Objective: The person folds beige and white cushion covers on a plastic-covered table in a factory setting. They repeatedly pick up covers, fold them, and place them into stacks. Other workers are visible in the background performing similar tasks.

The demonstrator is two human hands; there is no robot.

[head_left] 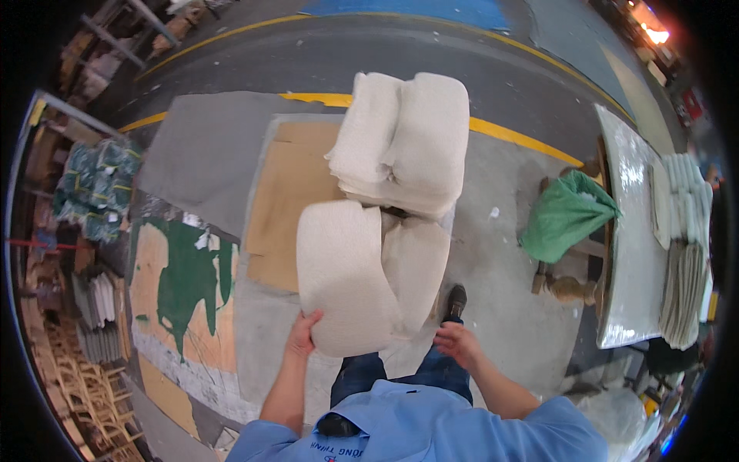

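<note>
In front of me stands a cream, fabric-covered cushion-like piece [346,285], its broad face curving down toward my legs. My left hand [305,333] grips its lower left edge, thumb on the near face and the other fingers out of sight behind. A second cream panel [419,266] leans against its right side, with a fold between the two. My right hand [457,343] is just off the lower right of that panel, apart from it, fingers loosely spread and holding nothing. Beyond, more thick cream padded pieces [427,131] are stacked together.
Flattened cardboard [289,200] and a grey sheet [208,146] cover the floor at left. A green sack [568,215] stands to the right, beside a plastic-covered table [627,254] with folded covers [683,285]. Wooden frames [85,377] and green-wrapped bundles [96,185] line the left side.
</note>
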